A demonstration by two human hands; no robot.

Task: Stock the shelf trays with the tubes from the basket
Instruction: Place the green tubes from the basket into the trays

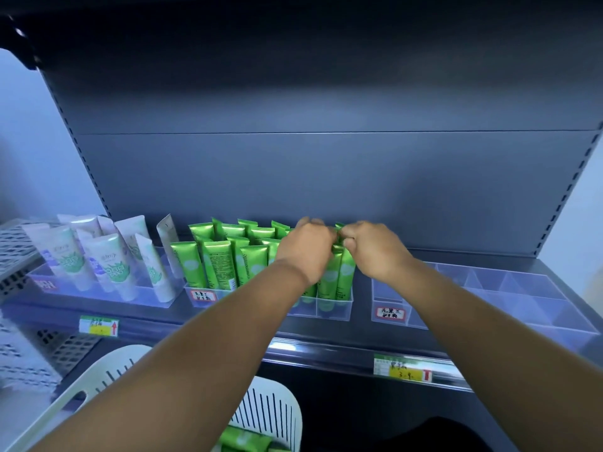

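Observation:
Several green tubes [218,262] stand upright in a clear tray [332,309] at the middle of the shelf. My left hand [305,251] and my right hand [375,249] meet over the tray's right end. Both have curled fingers on the crimped tops of the green tubes [339,272] standing there. The white slotted basket [270,412] sits low in front of the shelf, partly hidden by my left forearm, with a few green tubes [244,440] lying in its bottom.
A clear tray [104,296] of white-and-green tubes [112,259] stands on the left. A divided clear tray [535,308] on the right holds nothing. Price labels [403,368] hang on the shelf's front rail. A grey perforated rack [19,243] lies at far left.

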